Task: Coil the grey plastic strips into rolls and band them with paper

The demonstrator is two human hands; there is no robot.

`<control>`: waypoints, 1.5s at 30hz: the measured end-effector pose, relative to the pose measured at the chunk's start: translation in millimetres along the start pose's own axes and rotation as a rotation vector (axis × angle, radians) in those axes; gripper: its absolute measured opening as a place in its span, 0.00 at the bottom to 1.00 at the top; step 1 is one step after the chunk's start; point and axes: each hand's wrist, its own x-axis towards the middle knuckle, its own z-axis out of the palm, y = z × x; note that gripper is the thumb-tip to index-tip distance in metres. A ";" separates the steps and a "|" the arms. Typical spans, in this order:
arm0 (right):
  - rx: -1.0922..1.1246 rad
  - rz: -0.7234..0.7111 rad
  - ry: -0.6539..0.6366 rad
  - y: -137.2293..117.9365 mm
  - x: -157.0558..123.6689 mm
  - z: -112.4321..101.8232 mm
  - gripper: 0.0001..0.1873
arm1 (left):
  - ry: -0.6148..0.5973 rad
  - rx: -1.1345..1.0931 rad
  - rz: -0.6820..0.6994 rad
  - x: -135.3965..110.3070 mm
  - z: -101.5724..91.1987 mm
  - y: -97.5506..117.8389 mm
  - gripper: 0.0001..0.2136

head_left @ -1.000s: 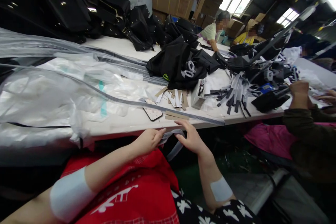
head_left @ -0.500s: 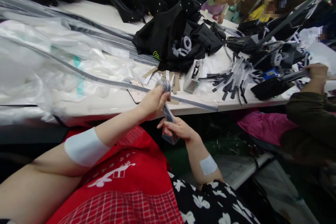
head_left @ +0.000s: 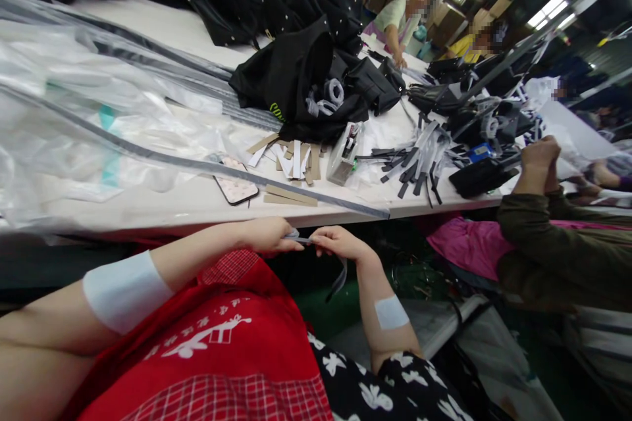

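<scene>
A thin grey strip (head_left: pixel 340 279) is stretched short and level between the two hands, just below the near edge of the white table (head_left: pixel 197 202) and over the person's lap. Its loose end hangs down past the right wrist. The left hand (head_left: pixel 269 235) is closed, pinching one end of the strip between thumb and fingertips. The right hand (head_left: pixel 338 243) faces it just beside, fingers curled and pinching the strip too, so the hands nearly meet with only a short span of strip showing between them. Under the left forearm lies a red apron (head_left: pixel 222 342) with a white print, and each forearm carries a white patch (head_left: pixel 126 289). On the table straight above the hands a phone (head_left: pixel 236 189) lies flat, with two cardboard strips (head_left: pixel 291 196) just beside it and a long grey band (head_left: pixel 197 164) running slantwise across the phone towards the table's edge. Farther back sits a scatter of cut card pieces (head_left: pixel 291 159), a small open box (head_left: pixel 343 161), and a heap of black bags (head_left: pixel 296 72). Crumpled clear plastic sheeting (head_left: pixel 74 99) covers the left of the table, and short black straps (head_left: pixel 415 164) lie fanned out to the right. There a co-worker's hand (head_left: pixel 538 158), in an olive sleeve (head_left: pixel 543 243), rests closed at the table's edge, well apart from the person's own hands.
</scene>
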 end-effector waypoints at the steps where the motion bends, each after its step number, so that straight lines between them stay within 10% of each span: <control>1: -0.096 -0.027 0.032 -2.5 -1.1 1.5 0.18 | -0.053 -0.115 -0.038 -2.1 1.1 -2.1 0.24; 8: -0.156 -0.163 0.337 -11.0 -1.1 31.0 0.22 | -0.229 -0.858 -0.144 -21.0 -10.1 -1.9 0.27; 14: 0.150 -0.100 0.427 -1.0 37.0 84.8 0.16 | 0.020 -1.384 -0.037 -14.1 -39.3 5.5 0.17; 17: 0.326 -0.105 0.286 -15.4 47.5 109.0 0.22 | 0.425 -1.232 0.057 -5.1 -43.0 10.7 0.16; 21: 0.615 -0.200 0.197 -45.9 40.3 101.8 0.21 | 0.679 -0.351 0.062 -6.3 -25.5 10.1 0.14; 25: 0.802 -0.242 0.211 -50.0 28.2 65.9 0.17 | 0.579 0.170 0.133 -20.9 -7.4 6.9 0.13; 31: 0.529 -0.098 0.060 -30.1 11.7 44.6 0.18 | 0.454 0.204 0.031 -30.4 -7.9 -1.6 0.17; 38: -0.385 -0.179 0.089 -39.0 -3.0 37.4 0.14 | -0.017 -0.138 -0.130 -44.4 -16.8 -10.8 0.29; 45: 0.018 -0.146 0.251 -26.7 25.1 56.9 0.24 | -0.141 -0.914 -0.234 -51.8 -24.4 -15.0 0.31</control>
